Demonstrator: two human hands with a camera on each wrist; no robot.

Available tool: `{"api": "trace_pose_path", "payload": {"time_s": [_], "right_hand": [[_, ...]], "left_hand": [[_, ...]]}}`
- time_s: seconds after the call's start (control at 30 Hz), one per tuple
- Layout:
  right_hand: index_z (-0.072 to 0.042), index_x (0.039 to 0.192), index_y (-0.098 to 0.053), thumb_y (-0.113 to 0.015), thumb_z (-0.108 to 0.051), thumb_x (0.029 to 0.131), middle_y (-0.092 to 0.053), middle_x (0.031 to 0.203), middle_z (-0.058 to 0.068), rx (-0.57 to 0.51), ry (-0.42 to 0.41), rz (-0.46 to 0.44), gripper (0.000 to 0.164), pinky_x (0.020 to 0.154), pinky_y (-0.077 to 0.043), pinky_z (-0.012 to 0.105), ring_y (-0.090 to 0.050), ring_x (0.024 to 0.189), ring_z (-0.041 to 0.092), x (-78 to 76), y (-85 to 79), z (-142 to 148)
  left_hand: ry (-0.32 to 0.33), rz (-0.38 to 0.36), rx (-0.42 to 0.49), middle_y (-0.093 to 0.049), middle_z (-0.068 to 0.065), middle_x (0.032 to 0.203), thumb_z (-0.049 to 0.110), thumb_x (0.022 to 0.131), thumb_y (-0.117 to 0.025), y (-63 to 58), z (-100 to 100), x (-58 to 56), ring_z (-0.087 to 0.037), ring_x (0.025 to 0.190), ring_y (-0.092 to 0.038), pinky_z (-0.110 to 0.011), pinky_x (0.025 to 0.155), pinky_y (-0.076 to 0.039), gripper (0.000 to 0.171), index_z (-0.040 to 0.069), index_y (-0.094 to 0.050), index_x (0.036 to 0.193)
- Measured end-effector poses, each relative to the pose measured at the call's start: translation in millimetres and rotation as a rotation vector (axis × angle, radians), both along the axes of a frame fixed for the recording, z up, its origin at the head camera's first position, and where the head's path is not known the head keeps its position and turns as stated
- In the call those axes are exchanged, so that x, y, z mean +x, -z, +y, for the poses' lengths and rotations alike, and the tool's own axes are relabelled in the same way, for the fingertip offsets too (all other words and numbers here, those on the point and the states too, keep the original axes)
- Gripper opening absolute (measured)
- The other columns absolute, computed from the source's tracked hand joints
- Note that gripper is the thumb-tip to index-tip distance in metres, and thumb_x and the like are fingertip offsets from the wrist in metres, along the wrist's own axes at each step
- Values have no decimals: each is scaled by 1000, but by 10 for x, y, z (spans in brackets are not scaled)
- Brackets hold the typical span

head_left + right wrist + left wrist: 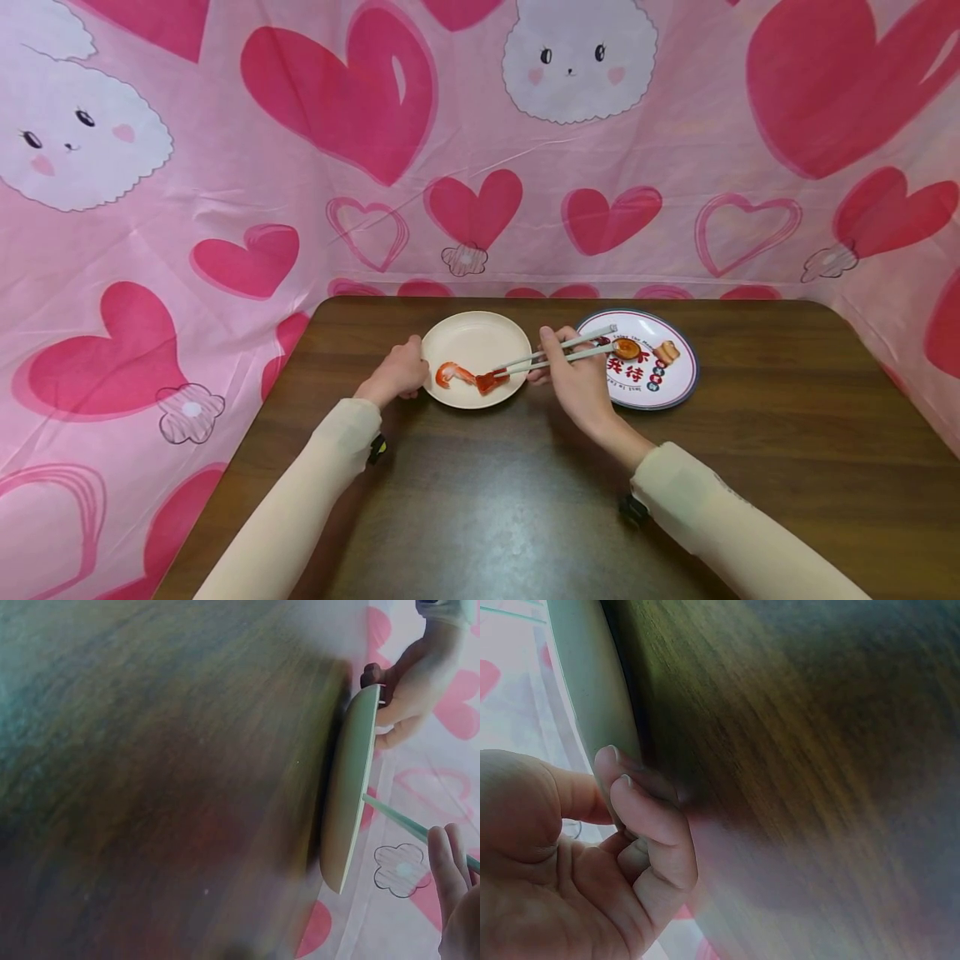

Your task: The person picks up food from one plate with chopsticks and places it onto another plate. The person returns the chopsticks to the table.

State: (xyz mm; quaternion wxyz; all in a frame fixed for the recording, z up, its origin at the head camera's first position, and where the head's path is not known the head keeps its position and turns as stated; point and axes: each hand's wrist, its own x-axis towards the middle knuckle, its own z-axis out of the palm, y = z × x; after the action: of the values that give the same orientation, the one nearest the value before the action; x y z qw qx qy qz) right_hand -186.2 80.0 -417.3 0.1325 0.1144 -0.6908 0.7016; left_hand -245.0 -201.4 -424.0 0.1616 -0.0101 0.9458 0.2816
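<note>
My left hand (401,369) pinches the left rim of a round cream plate (476,337); the left wrist view has the thumb on one side of the edge and curled fingers (649,814) on the other. An orange-and-white shrimp (452,372) lies on this plate, beside a small red food piece (489,383). My right hand (581,387) holds a pair of pale chopsticks (591,337) over the plate's right rim. Their tips reach the red piece, and I cannot tell whether they grip it. In the right wrist view, a chopstick (401,819) slants down past the plate's edge.
Right of the cream plate, partly behind my right hand, lies a white plate (626,317) with a blue rim and printed characters. It bears a round golden-brown food piece (627,349) and a tan piece (666,353). Heart-patterned pink cloth (525,150) hangs beyond the dark wooden table (480,492).
</note>
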Motion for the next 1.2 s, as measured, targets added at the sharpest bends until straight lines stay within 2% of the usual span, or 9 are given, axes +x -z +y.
{"api": "trace_pose_path", "payload": {"time_s": [0.23, 0.37, 0.57, 0.67, 0.83, 1.03, 1.2], "right_hand": [[5, 92, -65, -59, -32, 109, -65, 75, 36, 21, 34, -5, 41, 55, -61, 40, -71, 56, 32, 44, -21, 24], [5, 93, -66, -59, -29, 110, -65, 77, 32, 34, 60, -17, 38, 55, -61, 37, -70, 55, 29, 67, -54, 41], [4, 95, -67, -56, -21, 111, -64, 74, 30, 69, 87, -49, 31, 57, -61, 38, -68, 57, 40, 83, -50, 72], [5, 95, -66, -55, -18, 111, -63, 71, 30, 66, 81, -40, 30, 57, -61, 40, -67, 58, 44, 84, -40, 91], [5, 94, -65, -57, -22, 111, -63, 71, 28, 42, 55, 8, 33, 56, -61, 39, -68, 55, 36, 98, -33, 129], [6, 94, -65, -57, -24, 111, -58, 80, 30, 4, 27, 63, 36, 55, -61, 43, -68, 54, 29, 110, -26, 175], [7, 95, -65, -57, -21, 110, -61, 85, 22, 1, 32, 58, 32, 56, -61, 44, -69, 55, 29, 115, 10, 214]], "left_hand": [[6, 8, 0, -63, -19, 82, 8, 106, -45, 7, -7, -4, -23, 54, -60, -33, 49, -54, 35, -7, -40, 137], [8, 9, 3, -62, -19, 83, 9, 106, -46, 6, -17, 2, -23, 55, -61, -33, 50, -54, 36, -6, -40, 138], [16, 8, 8, -62, -19, 83, 9, 106, -46, 8, -34, 9, -24, 56, -60, -33, 50, -54, 38, -7, -38, 140], [14, 9, 8, -62, -19, 83, 8, 106, -46, 3, -23, 7, -23, 55, -60, -33, 50, -54, 38, -7, -39, 140], [7, 10, 5, -62, -19, 83, 7, 106, -46, 2, -4, 4, -23, 54, -60, -33, 49, -54, 35, -7, -40, 138], [11, 18, 11, -63, -18, 79, 7, 105, -45, 6, -8, 1, -23, 54, -60, -34, 48, -54, 33, -7, -41, 135], [11, 20, 12, -63, -18, 76, 6, 104, -45, 12, -9, -1, -23, 53, -60, -33, 48, -54, 32, -6, -41, 133]]}}
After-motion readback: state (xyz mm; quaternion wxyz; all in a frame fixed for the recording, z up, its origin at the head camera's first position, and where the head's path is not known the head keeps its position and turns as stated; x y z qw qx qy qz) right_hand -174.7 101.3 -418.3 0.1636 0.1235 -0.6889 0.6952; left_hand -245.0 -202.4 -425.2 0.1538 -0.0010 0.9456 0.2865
